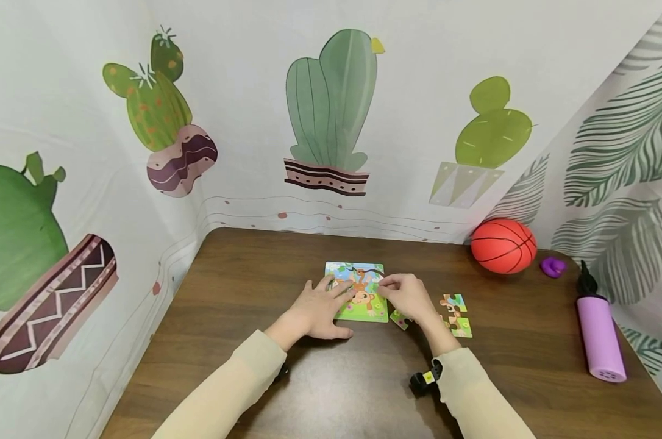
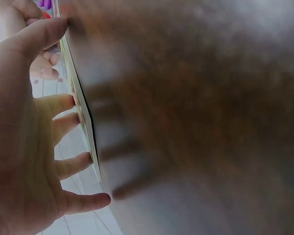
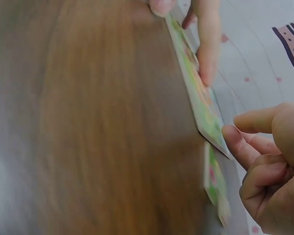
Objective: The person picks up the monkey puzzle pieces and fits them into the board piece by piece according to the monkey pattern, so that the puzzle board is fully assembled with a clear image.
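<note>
A square puzzle board [image 1: 372,314] with a monkey picture lies on the wooden table. My left hand [image 1: 321,310] rests on its left part with fingers spread, and they cover some of the picture. In the left wrist view, several fingertips of the left hand [image 2: 29,142] meet the board [image 2: 85,117]. At the board's right edge is my right hand [image 1: 410,297], thumb and index fingertips close together. The right wrist view shows the right hand [image 3: 272,166] with its other fingers curled; I cannot tell whether it pinches a piece. A loose puzzle piece [image 1: 401,320] lies under this hand.
More loose puzzle pieces [image 1: 459,326] lie right of the right wrist, partly hidden by it. Farther right are a red basketball [image 1: 503,246], a small purple object [image 1: 553,266] and a pink-purple hand pump [image 1: 601,338]. A cactus-printed cloth [image 1: 243,152] hangs behind the table.
</note>
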`<action>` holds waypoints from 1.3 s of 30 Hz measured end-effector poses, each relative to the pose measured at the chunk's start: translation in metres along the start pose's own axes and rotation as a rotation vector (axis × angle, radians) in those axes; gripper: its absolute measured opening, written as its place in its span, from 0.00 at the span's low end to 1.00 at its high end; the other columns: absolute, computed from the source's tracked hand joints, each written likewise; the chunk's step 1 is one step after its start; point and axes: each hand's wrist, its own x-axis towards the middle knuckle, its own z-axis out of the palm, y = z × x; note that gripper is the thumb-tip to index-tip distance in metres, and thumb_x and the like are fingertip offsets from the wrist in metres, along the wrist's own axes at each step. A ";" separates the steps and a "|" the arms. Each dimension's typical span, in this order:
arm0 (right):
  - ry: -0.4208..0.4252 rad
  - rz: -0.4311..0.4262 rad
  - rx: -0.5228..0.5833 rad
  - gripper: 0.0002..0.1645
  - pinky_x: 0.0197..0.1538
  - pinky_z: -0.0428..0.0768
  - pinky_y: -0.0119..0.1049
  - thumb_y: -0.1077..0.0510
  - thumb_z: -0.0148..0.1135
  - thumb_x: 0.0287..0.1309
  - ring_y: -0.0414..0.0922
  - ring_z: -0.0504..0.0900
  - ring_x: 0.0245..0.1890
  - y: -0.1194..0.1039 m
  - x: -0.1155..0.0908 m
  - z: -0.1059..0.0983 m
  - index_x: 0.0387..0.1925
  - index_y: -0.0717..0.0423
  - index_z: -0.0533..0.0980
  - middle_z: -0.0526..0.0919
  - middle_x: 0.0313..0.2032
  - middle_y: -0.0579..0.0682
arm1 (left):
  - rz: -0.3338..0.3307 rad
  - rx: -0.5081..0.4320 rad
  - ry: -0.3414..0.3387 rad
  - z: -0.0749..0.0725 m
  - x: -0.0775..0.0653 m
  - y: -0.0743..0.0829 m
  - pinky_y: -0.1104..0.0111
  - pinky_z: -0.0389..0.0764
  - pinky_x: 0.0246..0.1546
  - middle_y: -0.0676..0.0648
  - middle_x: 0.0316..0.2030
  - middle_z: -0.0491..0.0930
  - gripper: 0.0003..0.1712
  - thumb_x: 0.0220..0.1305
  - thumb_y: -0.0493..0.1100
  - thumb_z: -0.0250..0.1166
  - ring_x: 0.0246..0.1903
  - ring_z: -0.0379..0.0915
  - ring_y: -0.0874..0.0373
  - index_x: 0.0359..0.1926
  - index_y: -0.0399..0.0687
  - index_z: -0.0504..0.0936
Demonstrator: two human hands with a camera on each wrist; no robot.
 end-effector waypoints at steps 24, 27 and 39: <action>0.122 0.168 -0.259 0.34 0.40 0.77 0.45 0.40 0.71 0.62 0.52 0.83 0.40 0.074 -0.056 -0.113 0.53 0.66 0.81 0.86 0.39 0.55 | 0.016 -0.058 -0.013 -0.002 -0.002 -0.003 0.30 0.57 0.67 0.56 0.83 0.43 0.53 0.62 0.80 0.57 0.80 0.38 0.41 0.83 0.72 0.54; 0.095 0.199 -0.273 0.41 0.39 0.77 0.46 0.36 0.74 0.59 0.54 0.81 0.40 0.078 -0.057 -0.113 0.55 0.68 0.79 0.84 0.40 0.57 | 0.016 -0.066 -0.014 -0.003 -0.003 -0.003 0.29 0.57 0.67 0.56 0.83 0.43 0.53 0.62 0.80 0.57 0.80 0.38 0.41 0.83 0.71 0.55; 0.064 0.199 -0.277 0.41 0.34 0.72 0.41 0.37 0.78 0.53 0.52 0.77 0.37 0.078 -0.052 -0.110 0.55 0.64 0.79 0.80 0.37 0.55 | 0.016 -0.075 -0.019 -0.005 -0.003 -0.002 0.29 0.56 0.67 0.57 0.83 0.43 0.52 0.63 0.79 0.58 0.80 0.38 0.41 0.83 0.71 0.55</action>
